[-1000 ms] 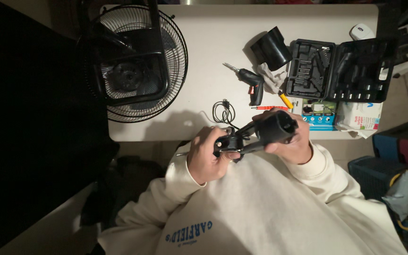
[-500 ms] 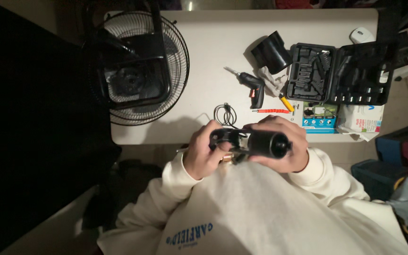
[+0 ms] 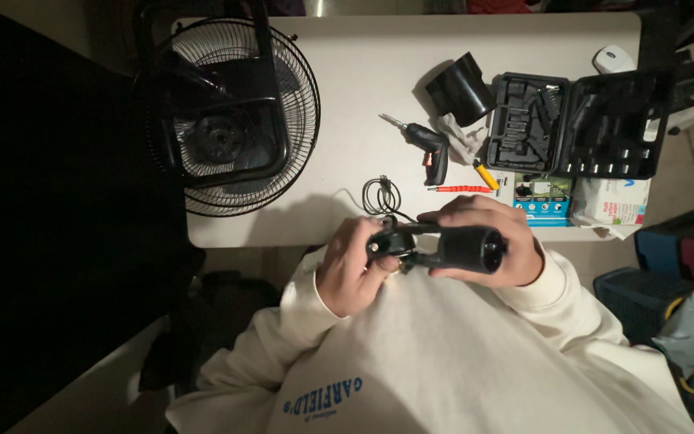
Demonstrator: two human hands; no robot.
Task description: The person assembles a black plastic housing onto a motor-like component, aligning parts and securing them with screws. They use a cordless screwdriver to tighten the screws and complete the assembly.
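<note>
- Since the earlier frame, the black cylindrical part (image 3: 469, 247) has swung from pointing up toward 1 o'clock to lying nearly level, open end toward 3 o'clock; both hands have dropped off the worktop (image 3: 363, 88) edge toward the lap.
- Left hand (image 3: 351, 269) is closed around the small black end piece (image 3: 391, 241), fingers wrapped, thumb pressing on it.
- Right hand (image 3: 487, 241) grips the cylinder from above, fingers curled over the barrel.
- Part sits at 6 o'clock of the worktop, held in the air just past its near edge, above the cream sweatshirt (image 3: 443, 354). Nothing supports it from below.
- Risk: if the two pieces separate suddenly under twist or pull, small bits likely drop into the lap or onto the dark floor. Hard to find there in this light.
- Risk: a thin black cable (image 3: 381, 195) is coiled at 12 o'clock of the hands, near the edge. Cannot tell whether it runs to the part. If it does, pulling back could drag it off.
- Risk: left thumb is close to the joint between pieces; pinch is possible if it snaps shut.
- Cordless screwdriver (image 3: 427, 147), red screwdriver (image 3: 459, 189) and open tool case (image 3: 576, 124) lie at 1 o'clock, well apart from the hands; fan (image 3: 226, 112) at 10 o'clock. None is in the way.
</note>
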